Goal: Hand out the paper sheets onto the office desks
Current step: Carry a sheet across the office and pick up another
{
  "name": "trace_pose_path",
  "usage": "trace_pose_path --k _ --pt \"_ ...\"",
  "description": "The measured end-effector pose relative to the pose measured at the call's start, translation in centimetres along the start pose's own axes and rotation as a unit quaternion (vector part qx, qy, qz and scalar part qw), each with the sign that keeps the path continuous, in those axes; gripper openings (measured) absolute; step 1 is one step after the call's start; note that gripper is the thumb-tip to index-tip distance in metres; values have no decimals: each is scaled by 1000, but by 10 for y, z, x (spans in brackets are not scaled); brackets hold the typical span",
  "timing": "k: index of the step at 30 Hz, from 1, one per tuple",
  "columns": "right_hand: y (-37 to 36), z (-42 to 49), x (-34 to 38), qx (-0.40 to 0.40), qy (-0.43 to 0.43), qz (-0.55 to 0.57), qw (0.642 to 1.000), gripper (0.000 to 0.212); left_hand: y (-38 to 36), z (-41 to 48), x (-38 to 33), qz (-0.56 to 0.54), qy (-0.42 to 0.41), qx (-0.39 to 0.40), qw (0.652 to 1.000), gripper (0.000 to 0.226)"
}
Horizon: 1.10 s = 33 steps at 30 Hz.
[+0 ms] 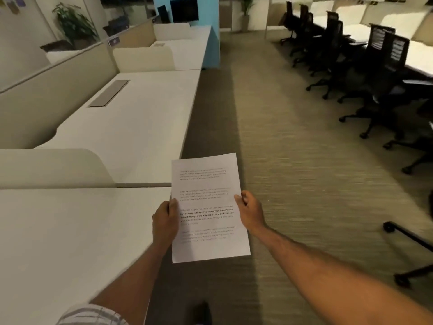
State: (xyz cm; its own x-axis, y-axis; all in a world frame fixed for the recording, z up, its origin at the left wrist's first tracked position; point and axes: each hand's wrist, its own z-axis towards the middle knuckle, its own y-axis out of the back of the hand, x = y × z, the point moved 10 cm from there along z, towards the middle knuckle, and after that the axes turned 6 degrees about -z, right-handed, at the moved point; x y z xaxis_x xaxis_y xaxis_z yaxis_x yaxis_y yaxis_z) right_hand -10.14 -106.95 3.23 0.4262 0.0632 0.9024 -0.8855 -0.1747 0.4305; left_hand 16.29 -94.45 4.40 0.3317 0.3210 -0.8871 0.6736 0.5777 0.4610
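I hold white printed paper sheets (207, 207) in front of me, over the aisle beside the desk edge. My left hand (165, 220) grips their left edge, thumb on top. My right hand (249, 211) pinches their right edge. How many sheets are in the stack I cannot tell. A row of white office desks runs along my left: the nearest desk (70, 242) below my left arm, a second desk (140, 123) beyond it, and a third desk (187, 52) further on. No sheet shows on the two nearer desks.
Low beige dividers (54, 165) separate the desks, and a grey cable hatch (109, 93) sits in the second one. Black office chairs (365, 83) line the right side of the carpeted aisle (269, 127). A chair base (407, 233) juts in at near right. Plants and monitors stand far back.
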Motion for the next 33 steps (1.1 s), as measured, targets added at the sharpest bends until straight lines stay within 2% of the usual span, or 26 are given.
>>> trace_pose_path --k 7,15,22,33 --pt "17 126 -3 -45 -10 -11 999 14 -80 129 -34 -18 -33 43 998 39" --pt "17 291 13 -53 -36 -27 998 19 -146 295 -84 -43 -46 84 995 37" --pt "10 421 17 -55 -39 0 998 15 -199 412 -104 -42 -31 105 993 32" --pt "-28 676 35 25 -19 8 999 13 -269 606 -140 -49 28 46 997 30"
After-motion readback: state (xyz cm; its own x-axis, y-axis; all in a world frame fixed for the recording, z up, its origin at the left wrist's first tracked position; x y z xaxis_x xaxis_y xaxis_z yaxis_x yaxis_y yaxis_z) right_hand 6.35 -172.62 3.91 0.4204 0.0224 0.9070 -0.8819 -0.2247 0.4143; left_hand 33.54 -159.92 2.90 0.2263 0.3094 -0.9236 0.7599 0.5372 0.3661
